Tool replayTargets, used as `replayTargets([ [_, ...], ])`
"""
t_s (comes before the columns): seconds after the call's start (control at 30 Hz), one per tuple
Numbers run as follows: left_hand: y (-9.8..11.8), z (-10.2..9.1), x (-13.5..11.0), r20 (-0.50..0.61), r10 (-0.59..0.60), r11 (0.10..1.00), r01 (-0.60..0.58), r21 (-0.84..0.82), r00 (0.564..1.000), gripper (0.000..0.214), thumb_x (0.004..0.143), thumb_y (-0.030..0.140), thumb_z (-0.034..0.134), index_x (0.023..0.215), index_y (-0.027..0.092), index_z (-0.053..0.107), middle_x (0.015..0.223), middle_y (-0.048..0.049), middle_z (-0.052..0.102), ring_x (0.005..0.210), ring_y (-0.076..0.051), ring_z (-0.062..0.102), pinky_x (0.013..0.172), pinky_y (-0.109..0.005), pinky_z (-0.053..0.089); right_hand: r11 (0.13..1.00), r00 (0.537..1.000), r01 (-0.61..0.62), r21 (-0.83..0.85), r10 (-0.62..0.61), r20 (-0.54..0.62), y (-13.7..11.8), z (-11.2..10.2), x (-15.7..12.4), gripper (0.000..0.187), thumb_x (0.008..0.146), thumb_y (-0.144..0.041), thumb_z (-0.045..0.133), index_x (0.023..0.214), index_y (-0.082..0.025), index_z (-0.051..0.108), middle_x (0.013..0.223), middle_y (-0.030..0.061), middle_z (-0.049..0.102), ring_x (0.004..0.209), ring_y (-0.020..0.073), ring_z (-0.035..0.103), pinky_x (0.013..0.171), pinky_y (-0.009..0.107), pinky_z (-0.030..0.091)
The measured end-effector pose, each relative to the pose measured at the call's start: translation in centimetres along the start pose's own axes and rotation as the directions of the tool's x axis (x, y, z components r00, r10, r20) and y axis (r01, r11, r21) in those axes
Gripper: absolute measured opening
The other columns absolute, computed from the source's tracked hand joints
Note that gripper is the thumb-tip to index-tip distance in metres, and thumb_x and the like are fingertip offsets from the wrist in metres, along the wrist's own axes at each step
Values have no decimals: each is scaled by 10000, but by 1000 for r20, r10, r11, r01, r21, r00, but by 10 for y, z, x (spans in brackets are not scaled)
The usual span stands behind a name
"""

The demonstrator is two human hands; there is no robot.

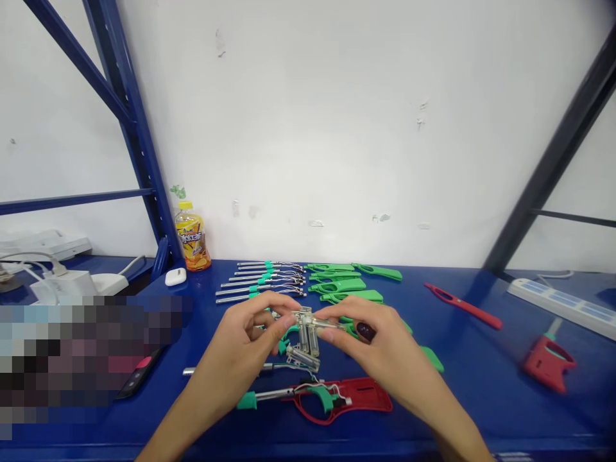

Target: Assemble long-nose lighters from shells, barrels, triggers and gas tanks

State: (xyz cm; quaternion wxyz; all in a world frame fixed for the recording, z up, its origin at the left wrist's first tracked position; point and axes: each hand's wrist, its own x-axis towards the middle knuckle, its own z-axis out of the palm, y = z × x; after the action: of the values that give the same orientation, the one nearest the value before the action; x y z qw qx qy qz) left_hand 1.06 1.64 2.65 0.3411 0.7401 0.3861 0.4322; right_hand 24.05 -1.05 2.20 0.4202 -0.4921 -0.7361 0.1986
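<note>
Both of my hands meet over the middle of the blue table [481, 372]. My left hand [250, 337] and my right hand [370, 340] pinch the two ends of a small clear plastic part [308, 330] with tubes hanging below it. Under the hands lies a red lighter shell [359, 394] with a green trigger and a metal tube fitted in it. A loose metal tube [226, 370] lies just left of it. Behind the hands sit a row of metal tubes with green collars [262, 279] and several green lighter shells [341, 282].
A yellow-capped drink bottle [191, 244] stands by the blue rack post [139, 147] at the back left. A red shell half [464, 306], a red lighter handle [548, 362] and a white power strip [563, 301] lie to the right. White chargers [67, 282] sit far left.
</note>
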Motion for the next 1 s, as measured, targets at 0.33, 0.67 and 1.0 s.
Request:
replayTargets([
  [0.33,1,-7,1,7,-9,999,8,49,1000,289,980,466,661,937,225,814,815,-32,744,614,-155,575,519,-240,441,994,1000,-4,109,4,-2,0,2,0,146,977,-411,763,1057,-366,877,974,13,797,759,183,641,627,293,415],
  [0.67,0,-5,-4,19,-33,999,33,8,999,278,1002,471,659,976,235,804,668,35,548,550,-125,335,461,-242,234,995,999,32,93,-34,20,-2,7,0,132,1003,-372,743,1043,-359,868,1004,8,815,876,212,717,777,321,519],
  [1.0,-6,1,-2,74,-78,982,90,-168,994,294,1005,502,684,1082,225,742,665,77,421,564,-115,294,485,-236,220,997,998,45,67,-48,48,1,10,1,132,1016,-322,737,1046,-377,853,982,-33,806,854,179,708,747,293,484],
])
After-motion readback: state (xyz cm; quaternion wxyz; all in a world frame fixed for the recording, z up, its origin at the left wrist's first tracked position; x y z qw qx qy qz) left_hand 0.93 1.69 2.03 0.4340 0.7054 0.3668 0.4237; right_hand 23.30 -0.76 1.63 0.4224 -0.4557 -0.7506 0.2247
